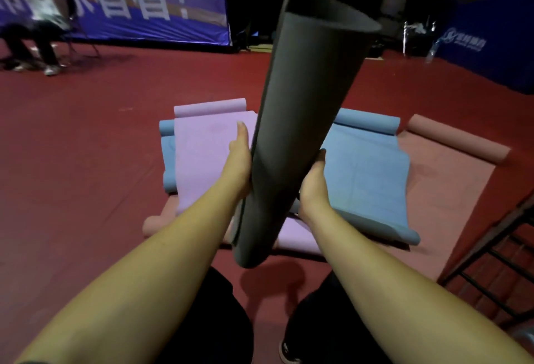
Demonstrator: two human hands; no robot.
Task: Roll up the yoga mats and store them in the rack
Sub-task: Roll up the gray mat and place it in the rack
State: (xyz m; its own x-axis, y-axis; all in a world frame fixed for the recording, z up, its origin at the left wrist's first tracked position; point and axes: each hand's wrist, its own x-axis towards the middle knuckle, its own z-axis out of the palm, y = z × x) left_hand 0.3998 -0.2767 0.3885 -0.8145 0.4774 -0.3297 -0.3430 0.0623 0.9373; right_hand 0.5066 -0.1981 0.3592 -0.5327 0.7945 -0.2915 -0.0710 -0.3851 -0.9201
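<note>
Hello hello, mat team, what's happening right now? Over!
Left hand and right hand grip the rolled grey mat, raised off the floor. Purple mat and blue mat not rolled. Rack at right.

bare forearms, no sleeves | black trousers [202, 320] | dark shoe [289, 352], prob. white-trimmed

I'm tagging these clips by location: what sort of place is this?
Probably an indoor sports hall or event venue: red sports floor, big blue banner as a backdrop, yoga mats spread out, and a metal rack at the right.
</note>
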